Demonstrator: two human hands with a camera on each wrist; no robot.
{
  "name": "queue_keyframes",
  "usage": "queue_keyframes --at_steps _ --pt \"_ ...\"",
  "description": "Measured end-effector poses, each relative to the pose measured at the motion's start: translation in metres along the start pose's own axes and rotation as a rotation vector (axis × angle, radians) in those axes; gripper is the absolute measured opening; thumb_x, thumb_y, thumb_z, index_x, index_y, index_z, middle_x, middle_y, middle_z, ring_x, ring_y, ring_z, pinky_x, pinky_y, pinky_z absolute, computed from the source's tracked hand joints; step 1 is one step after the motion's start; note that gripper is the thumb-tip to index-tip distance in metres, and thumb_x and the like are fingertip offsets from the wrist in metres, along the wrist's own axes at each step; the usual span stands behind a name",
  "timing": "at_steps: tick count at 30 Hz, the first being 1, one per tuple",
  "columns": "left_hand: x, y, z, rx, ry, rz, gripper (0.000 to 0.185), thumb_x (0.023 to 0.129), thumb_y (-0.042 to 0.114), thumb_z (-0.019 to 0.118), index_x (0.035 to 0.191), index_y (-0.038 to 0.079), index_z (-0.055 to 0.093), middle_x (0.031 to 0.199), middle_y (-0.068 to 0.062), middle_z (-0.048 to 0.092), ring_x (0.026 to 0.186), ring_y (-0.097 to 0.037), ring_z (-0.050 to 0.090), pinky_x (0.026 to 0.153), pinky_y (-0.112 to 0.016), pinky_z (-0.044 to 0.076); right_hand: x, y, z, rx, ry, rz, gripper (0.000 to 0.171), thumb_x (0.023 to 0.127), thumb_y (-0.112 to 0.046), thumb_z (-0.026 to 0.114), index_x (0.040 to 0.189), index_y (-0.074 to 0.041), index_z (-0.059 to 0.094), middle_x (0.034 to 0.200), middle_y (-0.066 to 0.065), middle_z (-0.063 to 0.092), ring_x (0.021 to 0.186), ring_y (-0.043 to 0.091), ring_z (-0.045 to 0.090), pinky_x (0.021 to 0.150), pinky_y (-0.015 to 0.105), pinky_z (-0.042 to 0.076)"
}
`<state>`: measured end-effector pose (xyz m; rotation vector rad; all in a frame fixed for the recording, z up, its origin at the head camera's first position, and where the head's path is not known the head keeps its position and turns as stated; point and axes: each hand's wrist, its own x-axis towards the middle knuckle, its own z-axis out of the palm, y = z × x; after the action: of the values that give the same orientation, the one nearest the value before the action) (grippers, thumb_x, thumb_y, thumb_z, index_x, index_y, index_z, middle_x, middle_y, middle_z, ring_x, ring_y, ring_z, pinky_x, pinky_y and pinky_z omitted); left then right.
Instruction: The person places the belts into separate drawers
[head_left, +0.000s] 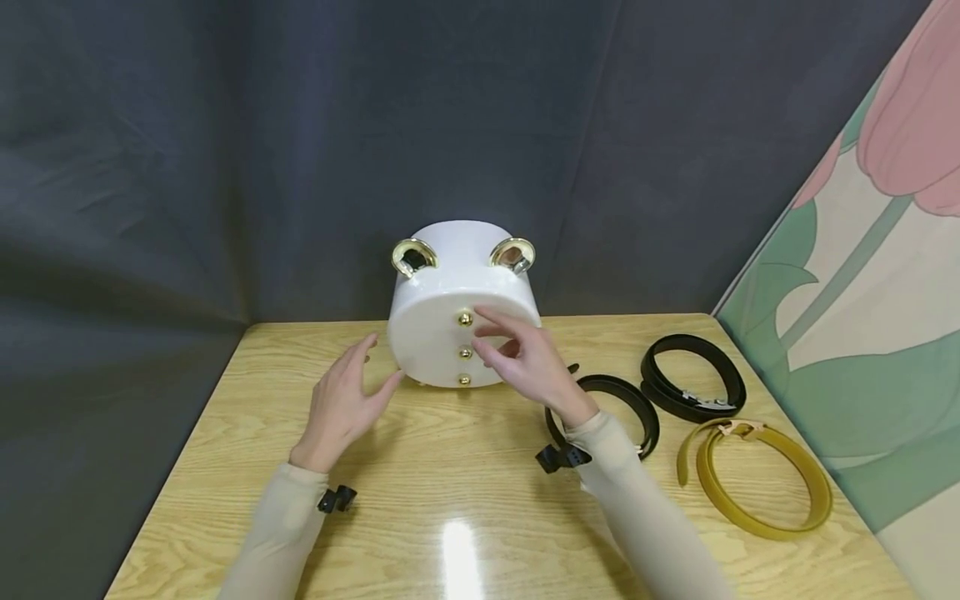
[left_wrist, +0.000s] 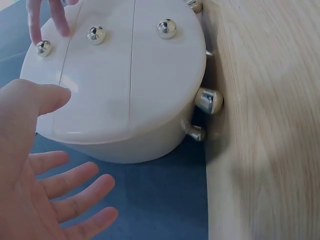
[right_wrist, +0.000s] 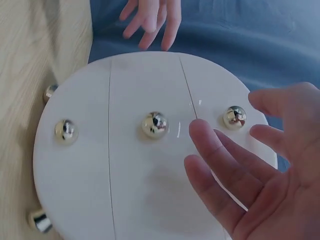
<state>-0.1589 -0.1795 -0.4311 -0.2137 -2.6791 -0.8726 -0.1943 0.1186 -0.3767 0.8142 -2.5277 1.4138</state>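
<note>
A white, rounded small drawer box [head_left: 427, 333] stands at the back of the table. Its front is split by two thin seams [right_wrist: 109, 150] and bears three round gold knobs [head_left: 465, 352]. In front of its upper right part, my right hand [head_left: 525, 354] has its fingers spread around the top knob [right_wrist: 234, 117]; no grip on the knob shows. My left hand [head_left: 345, 408] hovers by the box's lower left side, thumb and fingers apart, holding nothing. In the left wrist view, the left palm [left_wrist: 20, 185] faces the box's side.
Two coiled black belts [head_left: 693, 379] and a coiled mustard belt [head_left: 765, 525] lie on the right of the wooden table [head_left: 420, 492]. One black belt is partly below my right wrist. Gold ear-like rings [head_left: 413, 257] stick out from the box's top. A dark curtain [head_left: 450, 125] hangs behind.
</note>
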Motion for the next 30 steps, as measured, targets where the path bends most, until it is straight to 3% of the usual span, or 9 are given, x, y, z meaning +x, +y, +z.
queue_keyframes --at_steps 7,14,18,23,30 --pt "0.011 0.004 0.009 -0.065 -0.005 -0.026 0.076 0.101 0.048 0.07 0.163 0.013 0.042 0.154 -0.016 0.058 0.126 -0.038 0.066 0.096 -0.064 0.055 0.009 0.002 0.008 0.139 0.01 0.012 0.046 0.103 -0.015 0.071 0.149 -0.011 0.062 0.13 0.019 0.075 0.075 0.027 0.078 0.061 0.032 0.064" --pt "0.024 0.002 0.014 -0.15 0.042 -0.084 0.076 0.103 0.053 0.064 0.164 0.015 0.04 0.163 -0.015 0.049 0.128 -0.039 0.066 0.101 -0.065 0.052 0.016 0.002 0.021 0.252 0.067 0.009 0.04 0.103 -0.01 0.071 0.142 -0.008 0.067 0.124 0.023 0.077 0.071 0.038 0.077 0.063 0.031 0.064" --pt "0.029 0.001 0.02 -0.21 0.049 -0.091 0.075 0.102 0.049 0.068 0.163 0.014 0.042 0.162 -0.014 0.05 0.125 -0.037 0.068 0.103 -0.063 0.051 0.018 0.002 0.032 0.325 0.156 0.055 0.035 0.103 -0.014 0.072 0.136 -0.007 0.071 0.119 0.023 0.078 0.065 0.035 0.076 0.06 0.033 0.064" --pt "0.033 0.002 0.028 -0.269 0.037 -0.098 0.076 0.101 0.045 0.071 0.162 0.013 0.041 0.16 -0.012 0.052 0.123 -0.035 0.067 0.099 -0.057 0.055 0.017 0.004 0.043 0.412 0.246 0.098 0.034 0.101 -0.012 0.074 0.134 -0.005 0.073 0.119 0.022 0.078 0.058 0.015 0.074 0.056 0.031 0.063" --pt "0.035 0.001 0.033 -0.287 0.051 -0.094 0.076 0.1 0.046 0.073 0.162 0.016 0.042 0.159 -0.011 0.053 0.121 -0.035 0.068 0.095 -0.054 0.057 0.018 0.005 0.046 0.43 0.282 0.102 0.032 0.1 -0.01 0.075 0.132 -0.003 0.075 0.117 0.023 0.078 0.056 0.007 0.071 0.055 0.022 0.059"
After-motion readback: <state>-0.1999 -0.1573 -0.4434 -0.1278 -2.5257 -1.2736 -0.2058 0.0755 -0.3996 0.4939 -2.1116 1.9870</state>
